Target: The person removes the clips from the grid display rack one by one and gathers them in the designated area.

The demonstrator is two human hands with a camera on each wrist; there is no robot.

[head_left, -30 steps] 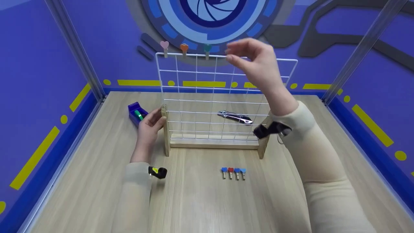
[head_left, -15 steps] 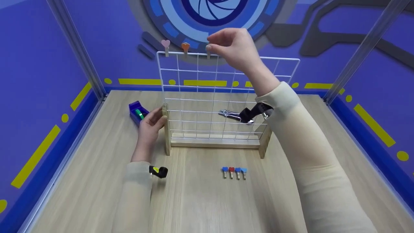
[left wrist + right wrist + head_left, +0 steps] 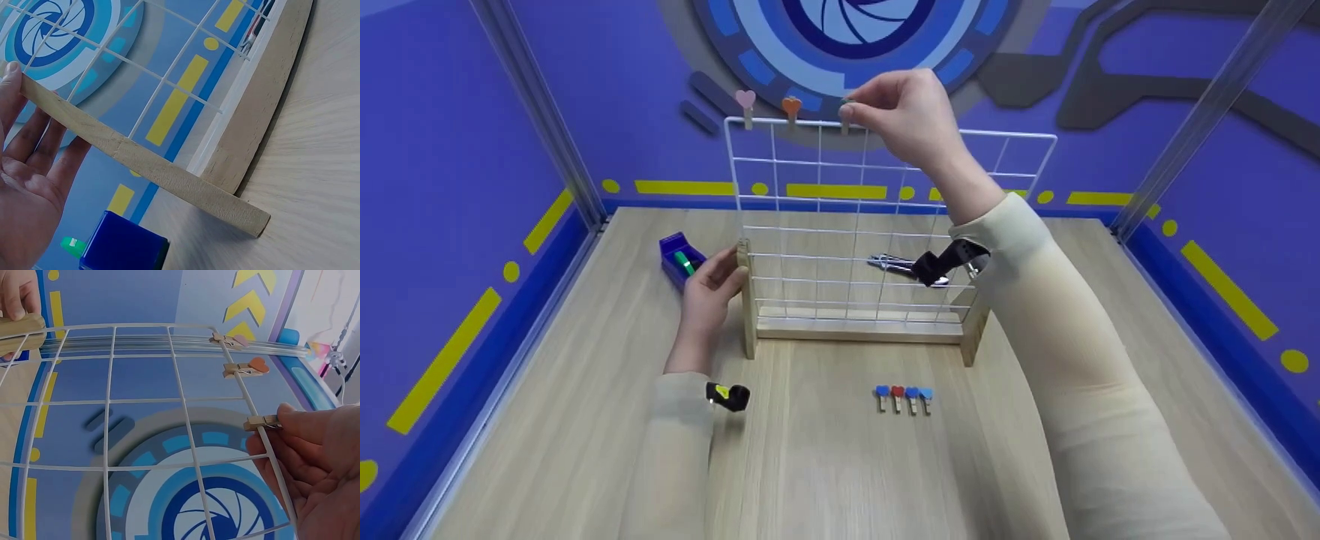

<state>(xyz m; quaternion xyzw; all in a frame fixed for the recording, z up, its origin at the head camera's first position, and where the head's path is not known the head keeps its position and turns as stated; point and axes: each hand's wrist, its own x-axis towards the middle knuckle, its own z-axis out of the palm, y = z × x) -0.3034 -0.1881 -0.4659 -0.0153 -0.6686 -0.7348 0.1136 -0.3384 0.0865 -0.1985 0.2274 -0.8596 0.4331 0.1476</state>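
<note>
Clothespin point(image 3: 261, 422), a small wooden one, sits on the top wire of the white wire grid point(image 3: 885, 225), upper centre of the head view, third in a row after a pink-heart pin point(image 3: 745, 103) and an orange-heart pin point(image 3: 790, 109). Largest first: the table point(image 3: 825, 465) carries the grid in its wooden stand point(image 3: 855, 328). The left hand point(image 3: 706, 294) rests with straight fingers against the stand's left post. The right hand point(image 3: 911, 112) pinches the clothespin's tail between thumb and fingertips. It looks light, stiff and springy; squeezing the tail end should open its jaws. Four spare pins point(image 3: 903, 399) lie low in the frame.
</note>
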